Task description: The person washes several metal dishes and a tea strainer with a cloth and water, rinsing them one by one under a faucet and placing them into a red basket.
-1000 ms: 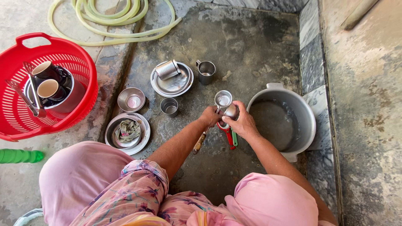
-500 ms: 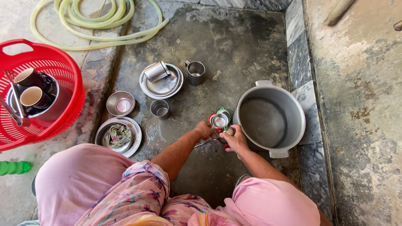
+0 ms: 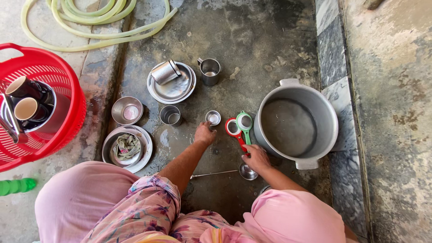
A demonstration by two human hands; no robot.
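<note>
A small steel cup (image 3: 213,118) is being set down at twelve o'clock of the left hand (image 3: 204,134), seemingly just released. The right hand (image 3: 256,157) is closed around the red strainer (image 3: 233,129) handle; lifting comes next.

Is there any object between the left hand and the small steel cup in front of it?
No, nothing visible lies between them. The left hand is just below the small steel cup, with only bare wet floor in the gap. The red strainer lies off to the side, toward the big pot.
</note>
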